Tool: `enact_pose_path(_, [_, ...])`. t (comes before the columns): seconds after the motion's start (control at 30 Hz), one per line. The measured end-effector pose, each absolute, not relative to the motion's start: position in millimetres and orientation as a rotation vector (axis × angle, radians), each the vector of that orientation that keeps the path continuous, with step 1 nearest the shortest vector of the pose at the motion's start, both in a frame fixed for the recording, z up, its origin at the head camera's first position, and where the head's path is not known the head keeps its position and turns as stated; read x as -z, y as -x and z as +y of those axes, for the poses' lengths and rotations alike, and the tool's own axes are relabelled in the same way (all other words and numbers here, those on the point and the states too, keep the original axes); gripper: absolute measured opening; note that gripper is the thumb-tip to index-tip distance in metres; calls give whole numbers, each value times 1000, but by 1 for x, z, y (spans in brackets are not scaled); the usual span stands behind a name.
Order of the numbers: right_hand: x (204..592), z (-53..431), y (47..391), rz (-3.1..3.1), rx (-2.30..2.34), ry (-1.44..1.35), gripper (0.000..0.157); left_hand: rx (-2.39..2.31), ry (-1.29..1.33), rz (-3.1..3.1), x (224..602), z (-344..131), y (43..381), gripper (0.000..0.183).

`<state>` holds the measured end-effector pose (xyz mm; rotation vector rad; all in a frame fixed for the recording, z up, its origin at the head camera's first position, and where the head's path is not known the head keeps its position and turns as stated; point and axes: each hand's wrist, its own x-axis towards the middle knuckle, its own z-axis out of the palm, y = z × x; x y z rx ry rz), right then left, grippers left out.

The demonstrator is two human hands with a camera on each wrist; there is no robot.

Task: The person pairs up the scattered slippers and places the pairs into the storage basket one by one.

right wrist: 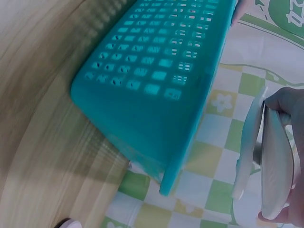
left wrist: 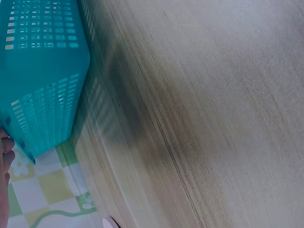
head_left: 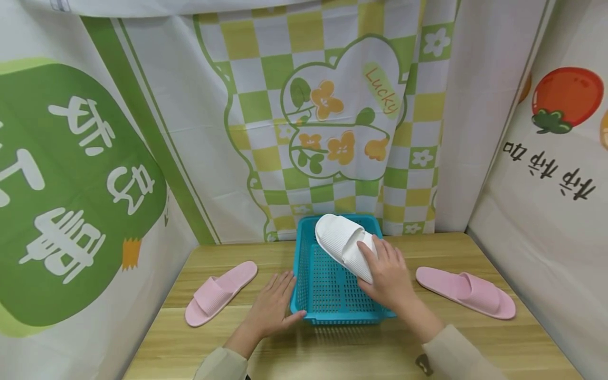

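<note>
My right hand (head_left: 387, 269) grips a white slipper (head_left: 337, 237) by its heel part, above a teal plastic basket (head_left: 342, 316). The toe points toward the basket's back left. In the right wrist view, two white sole-like layers show in the grip, with a narrow gap between them. My left hand (head_left: 273, 306) lies against the basket's left rim near its front corner, fingers straight and thumb at the front edge. The perforated floor shows through the basket's mouth.
One pink slipper (head_left: 220, 293) lies left of the basket, and another pink slipper (head_left: 467, 293) lies to its right. The wooden table (head_left: 304, 359) backs onto a checked curtain (head_left: 332, 195). Printed cloth walls (head_left: 537, 211) stand at both sides.
</note>
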<state>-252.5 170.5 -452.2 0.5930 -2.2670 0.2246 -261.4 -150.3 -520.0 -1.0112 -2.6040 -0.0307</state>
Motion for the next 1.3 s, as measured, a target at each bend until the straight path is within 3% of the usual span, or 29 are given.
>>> enact_pose_path(1.3, [460,115,280,-2544,-367,57,77,20,984,-2627,519,-149,260,88])
